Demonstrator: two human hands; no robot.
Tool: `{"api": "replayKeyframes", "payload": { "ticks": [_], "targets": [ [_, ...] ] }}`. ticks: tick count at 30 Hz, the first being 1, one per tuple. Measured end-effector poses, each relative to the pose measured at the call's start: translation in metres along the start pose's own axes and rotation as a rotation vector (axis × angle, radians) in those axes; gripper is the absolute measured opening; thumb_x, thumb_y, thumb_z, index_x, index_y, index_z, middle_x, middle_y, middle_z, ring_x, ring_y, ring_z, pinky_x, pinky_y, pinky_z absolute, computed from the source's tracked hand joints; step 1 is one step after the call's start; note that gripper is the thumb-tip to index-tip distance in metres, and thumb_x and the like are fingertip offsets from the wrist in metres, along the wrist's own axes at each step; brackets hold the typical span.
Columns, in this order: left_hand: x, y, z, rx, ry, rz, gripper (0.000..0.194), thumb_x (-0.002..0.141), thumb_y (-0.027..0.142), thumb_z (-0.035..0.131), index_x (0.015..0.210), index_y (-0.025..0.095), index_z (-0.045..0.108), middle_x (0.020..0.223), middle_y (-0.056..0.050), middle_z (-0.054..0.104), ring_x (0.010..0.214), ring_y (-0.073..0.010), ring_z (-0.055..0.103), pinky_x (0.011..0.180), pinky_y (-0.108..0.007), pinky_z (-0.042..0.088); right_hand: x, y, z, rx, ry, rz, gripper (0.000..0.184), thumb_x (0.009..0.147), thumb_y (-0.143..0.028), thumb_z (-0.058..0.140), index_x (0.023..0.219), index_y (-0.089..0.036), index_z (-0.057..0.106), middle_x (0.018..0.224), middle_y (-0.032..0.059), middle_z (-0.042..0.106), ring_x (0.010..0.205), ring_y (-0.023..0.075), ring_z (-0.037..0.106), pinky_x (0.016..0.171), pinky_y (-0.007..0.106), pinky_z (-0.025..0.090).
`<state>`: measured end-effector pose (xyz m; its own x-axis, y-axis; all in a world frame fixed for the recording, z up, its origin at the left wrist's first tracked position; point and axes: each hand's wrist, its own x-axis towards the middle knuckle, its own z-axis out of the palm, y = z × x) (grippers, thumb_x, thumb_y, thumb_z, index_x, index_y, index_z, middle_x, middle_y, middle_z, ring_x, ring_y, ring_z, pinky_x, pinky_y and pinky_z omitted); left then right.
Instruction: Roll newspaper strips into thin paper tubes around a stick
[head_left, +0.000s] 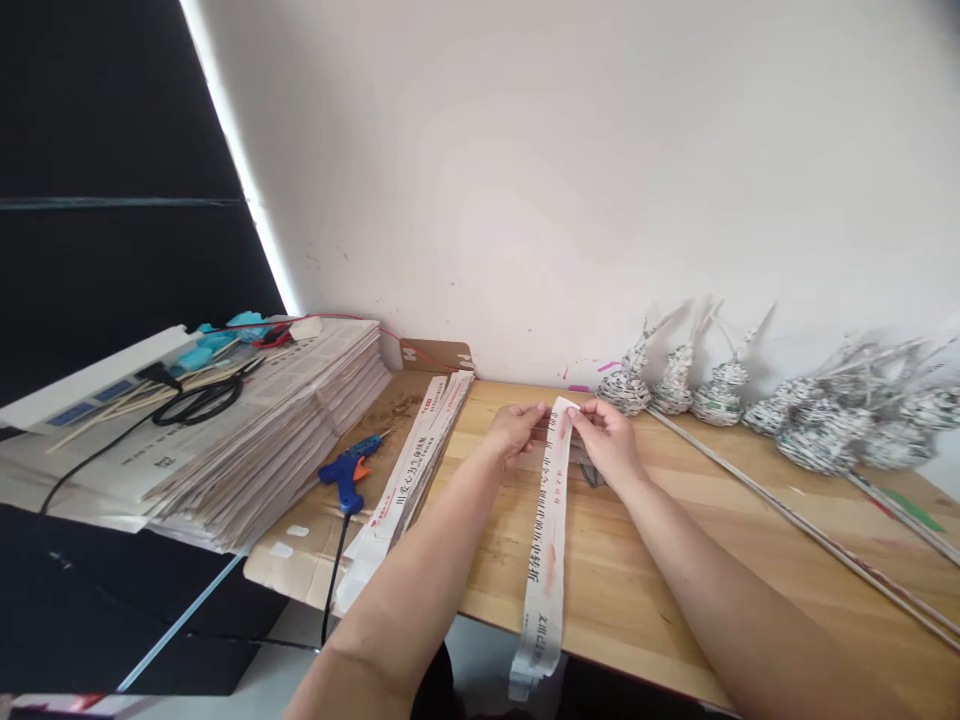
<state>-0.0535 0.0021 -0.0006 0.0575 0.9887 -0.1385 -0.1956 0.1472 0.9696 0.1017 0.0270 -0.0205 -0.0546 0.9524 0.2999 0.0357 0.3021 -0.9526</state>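
Observation:
A long strip of newspaper [551, 530] with black and red print runs down across the wooden table [660, 560], its lower end hanging past the front edge. My right hand [611, 440] pinches the strip's top end between thumb and fingers. At the strip's upper left edge, my left hand [516, 432] is closed, thumb and forefinger together. A thin pale line shows by its fingers; what it grips is too small to make out. Beneath the hands lies a small dark patterned thing [590, 472], partly covered.
Left of my arm lie a pile of newspaper strips [412, 465] and a blue glue gun [346, 475] on cardboard [289, 575]. A tall newspaper stack [330, 400] stands further left. Woven paper gourd shapes [720, 390] line the wall; long paper rods [780, 505] lie at right.

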Motion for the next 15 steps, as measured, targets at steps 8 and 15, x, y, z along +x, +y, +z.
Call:
{"api": "replayKeyframes", "payload": {
  "ticks": [8,15],
  "targets": [
    [0.004,-0.004,-0.021,-0.188,0.022,0.077,0.057,0.072,0.035,0.074,0.125,0.019,0.059,0.116,-0.015,0.066,0.076,-0.0142,0.068,0.038,-0.014,0.029,0.003,0.020,0.003,-0.083,-0.078,0.060,0.030,0.073,-0.051,0.068,0.077,-0.022,0.059,0.069,0.0011,0.064,0.062,0.0167,0.060,0.061,0.029,0.050],
    [-0.001,-0.012,-0.009,-0.032,-0.166,-0.073,0.041,0.060,0.033,0.083,0.093,0.011,0.072,0.076,-0.006,0.068,0.056,-0.0090,0.057,0.043,-0.017,0.042,0.003,0.018,0.000,-0.106,-0.105,0.058,0.031,0.073,-0.052,0.068,0.076,-0.023,0.060,0.070,0.0011,0.064,0.063,0.0177,0.059,0.059,0.030,0.047]
  ]
}}
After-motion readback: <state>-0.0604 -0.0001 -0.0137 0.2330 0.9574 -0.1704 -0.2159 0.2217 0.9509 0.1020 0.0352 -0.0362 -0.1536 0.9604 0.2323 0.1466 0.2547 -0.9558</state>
